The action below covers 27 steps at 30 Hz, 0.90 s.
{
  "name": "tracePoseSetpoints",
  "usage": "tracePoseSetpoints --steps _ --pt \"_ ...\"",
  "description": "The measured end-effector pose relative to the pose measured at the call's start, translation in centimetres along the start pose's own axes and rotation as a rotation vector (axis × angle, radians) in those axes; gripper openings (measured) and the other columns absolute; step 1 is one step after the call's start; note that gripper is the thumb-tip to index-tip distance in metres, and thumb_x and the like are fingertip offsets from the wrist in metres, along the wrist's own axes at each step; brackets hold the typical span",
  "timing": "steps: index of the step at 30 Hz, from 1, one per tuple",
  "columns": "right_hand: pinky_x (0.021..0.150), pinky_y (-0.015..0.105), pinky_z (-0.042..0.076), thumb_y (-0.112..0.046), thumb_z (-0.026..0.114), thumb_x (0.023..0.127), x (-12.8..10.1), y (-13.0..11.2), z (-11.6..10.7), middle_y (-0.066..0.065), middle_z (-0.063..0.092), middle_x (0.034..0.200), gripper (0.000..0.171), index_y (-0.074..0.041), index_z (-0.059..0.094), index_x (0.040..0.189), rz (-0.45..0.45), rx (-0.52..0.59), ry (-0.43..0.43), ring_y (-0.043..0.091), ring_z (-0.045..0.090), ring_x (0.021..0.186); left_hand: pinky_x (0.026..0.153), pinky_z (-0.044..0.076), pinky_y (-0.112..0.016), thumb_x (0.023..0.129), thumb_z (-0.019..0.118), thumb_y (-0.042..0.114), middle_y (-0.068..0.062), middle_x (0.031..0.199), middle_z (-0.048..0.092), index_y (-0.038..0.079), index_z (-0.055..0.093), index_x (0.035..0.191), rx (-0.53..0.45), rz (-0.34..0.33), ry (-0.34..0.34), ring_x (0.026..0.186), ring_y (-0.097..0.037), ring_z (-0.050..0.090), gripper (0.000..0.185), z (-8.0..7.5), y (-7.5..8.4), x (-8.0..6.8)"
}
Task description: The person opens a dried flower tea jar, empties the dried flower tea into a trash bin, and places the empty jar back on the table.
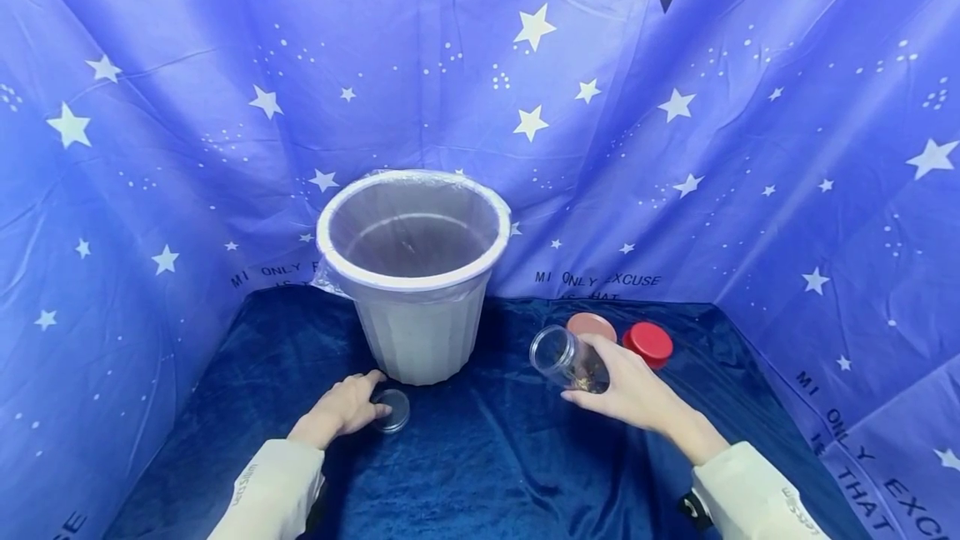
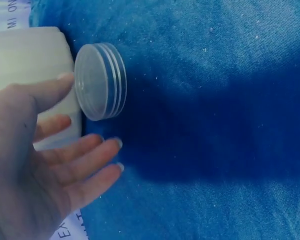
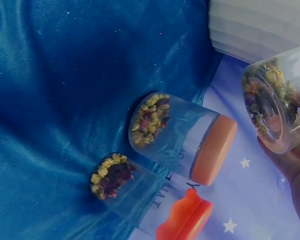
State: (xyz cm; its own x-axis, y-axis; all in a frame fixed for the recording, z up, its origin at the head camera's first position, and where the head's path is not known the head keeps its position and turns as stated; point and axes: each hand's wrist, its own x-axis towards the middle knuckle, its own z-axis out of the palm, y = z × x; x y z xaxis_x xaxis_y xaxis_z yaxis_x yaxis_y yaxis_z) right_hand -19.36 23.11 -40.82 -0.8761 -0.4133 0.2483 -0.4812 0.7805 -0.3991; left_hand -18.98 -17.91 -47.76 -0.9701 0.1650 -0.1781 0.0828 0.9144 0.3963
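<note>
My right hand [image 1: 637, 386] grips a clear, lidless jar [image 1: 553, 351] from the side. The jar is tilted, its mouth toward the left, and dried flowers lie at its bottom, as the right wrist view shows up close. On the cloth near the bucket, a clear screw lid [image 1: 394, 412] lies beside my left hand [image 1: 347, 405]. The left wrist view has this hand's fingers spread and relaxed, with the thumb tip right at the rim of the lid [image 2: 94, 82].
A grey-white bucket [image 1: 420, 340] with a plastic liner stands behind the left hand. Behind the right hand are a jar with a pink lid [image 3: 215, 150] and a jar with a red lid [image 3: 190, 220], both holding dried flowers. A blue star-printed curtain [image 1: 420, 65] surrounds the table.
</note>
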Motion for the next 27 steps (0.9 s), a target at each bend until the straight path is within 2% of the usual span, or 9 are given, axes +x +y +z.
tracePoseSetpoints --steps 4,10,13,15,19,23,27 --pt "0.075 0.035 0.055 -0.042 0.085 0.072 0.4 -0.2 -0.3 0.001 0.067 0.109 0.071 -0.011 0.055 0.128 -0.018 0.001 0.009 0.013 0.065 0.091 0.082 0.051 -0.057 0.083 0.073 0.026 -0.023 0.113 0.068 0.004 0.06 0.123 -0.028 -0.051 0.036 0.101 -0.046 0.065 0.048 -0.6 -0.4 0.1" --pt "0.08 0.04 0.056 -0.042 0.085 0.073 1.1 -0.5 -0.7 0.002 0.066 0.118 0.069 -0.014 0.055 0.129 -0.042 0.021 0.011 0.016 0.065 0.098 0.086 0.05 -0.054 0.086 0.07 0.027 -0.018 0.099 0.071 -0.002 0.061 0.119 -0.228 -0.113 0.091 0.097 -0.037 0.066 0.045 -2.1 -1.0 0.1" --pt "0.083 0.043 0.055 -0.042 0.085 0.072 1.4 -0.6 -0.8 0.006 0.062 0.126 0.071 -0.013 0.054 0.129 -0.048 0.018 0.019 0.019 0.064 0.104 0.082 0.052 -0.046 0.09 0.066 0.027 -0.017 0.097 0.071 -0.004 0.06 0.119 -0.326 -0.153 0.098 0.09 -0.029 0.069 0.043 -2.8 -1.3 0.1" --pt "0.085 0.043 0.055 -0.043 0.085 0.072 1.5 -0.7 -0.9 0.007 0.059 0.13 0.071 -0.013 0.054 0.129 -0.046 0.015 0.022 0.02 0.064 0.105 0.079 0.053 -0.044 0.092 0.062 0.027 -0.021 0.099 0.071 -0.005 0.059 0.119 -0.38 -0.178 0.11 0.085 -0.029 0.071 0.042 -3.4 -1.4 0.1" --pt "0.082 0.04 0.056 -0.044 0.084 0.072 1.9 -0.9 -1.1 0.003 0.064 0.119 0.07 -0.014 0.054 0.128 -0.033 0.037 0.017 0.016 0.065 0.099 0.079 0.053 -0.041 0.097 0.054 0.026 -0.025 0.103 0.069 -0.007 0.059 0.117 -0.502 -0.242 0.154 0.085 -0.031 0.072 0.039 -4.6 -1.5 -0.1" --pt "0.077 0.034 0.057 -0.043 0.084 0.073 2.4 -1.1 -1.7 -0.001 0.068 0.105 0.07 -0.015 0.053 0.129 -0.018 0.071 0.005 0.011 0.067 0.092 0.081 0.053 -0.039 0.1 0.049 0.027 -0.022 0.099 0.069 -0.009 0.057 0.118 -0.615 -0.279 0.197 0.081 -0.024 0.07 0.041 -5.9 -1.8 -0.2" --pt "0.077 0.03 0.058 -0.039 0.085 0.074 3.0 -1.2 -2.3 0.003 0.068 0.105 0.069 -0.014 0.052 0.13 -0.012 0.112 -0.007 0.012 0.068 0.092 0.091 0.051 -0.045 0.102 0.045 0.03 -0.026 0.106 0.069 -0.01 0.054 0.125 -0.651 -0.28 0.216 0.082 -0.024 0.071 0.047 -7.1 -2.2 -0.2"
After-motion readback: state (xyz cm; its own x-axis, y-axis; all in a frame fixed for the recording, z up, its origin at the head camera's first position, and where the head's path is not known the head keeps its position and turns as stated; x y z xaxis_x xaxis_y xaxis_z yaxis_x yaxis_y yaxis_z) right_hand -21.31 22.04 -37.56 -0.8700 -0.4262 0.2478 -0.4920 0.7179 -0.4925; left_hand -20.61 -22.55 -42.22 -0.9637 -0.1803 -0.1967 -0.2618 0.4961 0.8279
